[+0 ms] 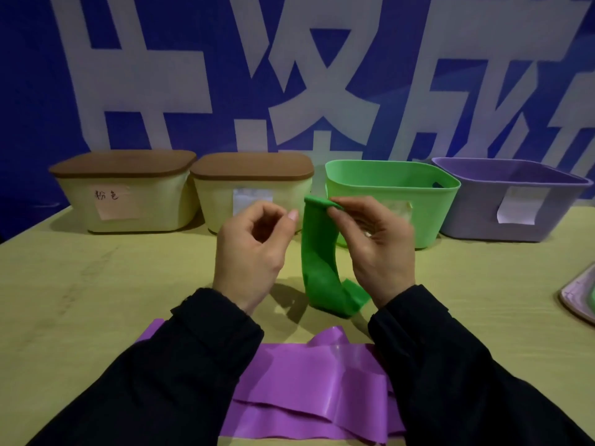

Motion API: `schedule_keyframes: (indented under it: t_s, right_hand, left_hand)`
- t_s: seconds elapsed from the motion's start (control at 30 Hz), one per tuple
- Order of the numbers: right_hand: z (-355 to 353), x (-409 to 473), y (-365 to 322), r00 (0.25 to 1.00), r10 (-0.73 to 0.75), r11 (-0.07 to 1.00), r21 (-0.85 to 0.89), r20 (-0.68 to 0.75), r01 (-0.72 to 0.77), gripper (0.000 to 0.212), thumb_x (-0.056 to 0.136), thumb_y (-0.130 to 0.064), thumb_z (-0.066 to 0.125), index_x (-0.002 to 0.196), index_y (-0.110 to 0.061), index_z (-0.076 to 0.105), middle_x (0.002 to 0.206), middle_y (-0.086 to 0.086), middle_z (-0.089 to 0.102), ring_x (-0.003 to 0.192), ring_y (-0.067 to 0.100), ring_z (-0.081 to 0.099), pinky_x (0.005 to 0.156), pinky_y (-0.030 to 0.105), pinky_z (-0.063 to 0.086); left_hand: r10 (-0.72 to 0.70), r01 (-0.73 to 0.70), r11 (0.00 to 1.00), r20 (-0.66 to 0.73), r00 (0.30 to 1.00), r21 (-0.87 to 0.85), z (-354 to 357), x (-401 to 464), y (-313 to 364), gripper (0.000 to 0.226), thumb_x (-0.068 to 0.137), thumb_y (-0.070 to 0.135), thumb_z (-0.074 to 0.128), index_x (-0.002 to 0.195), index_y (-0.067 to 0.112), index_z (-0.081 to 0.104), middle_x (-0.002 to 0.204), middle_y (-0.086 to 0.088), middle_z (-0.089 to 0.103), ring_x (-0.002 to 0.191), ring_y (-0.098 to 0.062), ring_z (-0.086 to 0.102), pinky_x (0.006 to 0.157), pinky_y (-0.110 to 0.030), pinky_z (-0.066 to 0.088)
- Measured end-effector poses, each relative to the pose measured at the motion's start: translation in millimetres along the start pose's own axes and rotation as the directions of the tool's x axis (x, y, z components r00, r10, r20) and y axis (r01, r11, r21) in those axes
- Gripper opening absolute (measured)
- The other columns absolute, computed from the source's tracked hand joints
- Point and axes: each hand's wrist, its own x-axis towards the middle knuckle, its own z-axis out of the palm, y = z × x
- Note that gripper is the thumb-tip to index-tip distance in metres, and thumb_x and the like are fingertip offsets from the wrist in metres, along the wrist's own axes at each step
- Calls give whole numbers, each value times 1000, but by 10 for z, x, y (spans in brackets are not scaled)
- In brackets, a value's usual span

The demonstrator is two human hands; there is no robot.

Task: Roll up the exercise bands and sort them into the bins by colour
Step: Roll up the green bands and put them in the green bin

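Fingers of the right hand (pixel 376 249) pinched the top end of the green band (pixel 320 252), where the strip was folded or just starting to curl over the fingertips, and the rest of it hung almost straight down, its long axis near vertical, with the free tail bending onto the table (pixel 96 284) just below that wrist. The left hand (pixel 254 249) was beside it on the left, apart from the band, with its fingers curled toward the thumb and holding nothing that showed. That hand lay level with the pinched end, so the roll would probably begin with it closing in on the top edge from the left; the band hung between the two hands, nearer the right. Directly behind the band stood the open green bin (pixel 392 201), the likely place for it once rolled, and to its right the open purple bin (pixel 512 201). A purple band (pixel 309 387) lay flat and crumpled on the table nearest the person, between the black sleeves, still unrolled. Two cream bins with brown lids sat to the left: the left lidded bin (pixel 125 194) bore a pink note handwritten 粉色 (pink), while the white label on the second lidded bin (pixel 254 191) was too washed out to read. Labels on the green and purple bins also could not be read. Large white characters filled the blue banner (pixel 289 75) behind, cropped and only partly legible.
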Motion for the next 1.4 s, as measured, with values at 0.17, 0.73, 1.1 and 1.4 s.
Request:
schedule_keyframes:
  t_s: [0.17, 0.73, 1.1, 1.4]
  right_hand:
    - [128, -75, -12, 956, -285, 932, -212, 71, 294, 17, 92, -19, 72, 106, -10, 77, 106, 1, 76, 96, 11, 73, 81, 35, 61]
    - [-53, 45, -123, 904, 274, 856, 344, 329, -385, 4, 87, -17, 67, 89, -15, 64, 76, -8, 68, 72, 8, 63, 65, 20, 50]
    - [-34, 54, -227, 901, 296, 866, 309, 316, -393, 16, 80, -22, 81, 92, -14, 74, 81, -3, 71, 75, 6, 64, 63, 18, 50]
    - [4, 15, -243, 900, 288, 877, 288, 326, -385, 14, 86, -18, 70, 98, -20, 76, 95, 11, 75, 85, 14, 69, 76, 28, 57]
  left_hand:
    - [-340, 403, 791, 216, 915, -460, 60, 17, 54, 36, 80, 40, 72, 99, 9, 69, 92, -9, 71, 81, -17, 66, 73, -30, 55]
    - [-129, 191, 948, 240, 962, -254, -14, 25, 60, 12, 79, 23, 74, 90, 19, 72, 85, 0, 72, 76, -13, 65, 63, -26, 55]
    - [-116, 183, 943, 241, 964, -277, -5, 6, 60, 17, 91, 11, 65, 106, 18, 68, 105, -6, 73, 95, -18, 71, 74, -29, 58]
    - [-167, 200, 940, 138, 976, -276, 9, 28, 39, 16, 94, 6, 64, 105, 17, 68, 98, 7, 75, 89, -12, 72, 75, -29, 60]
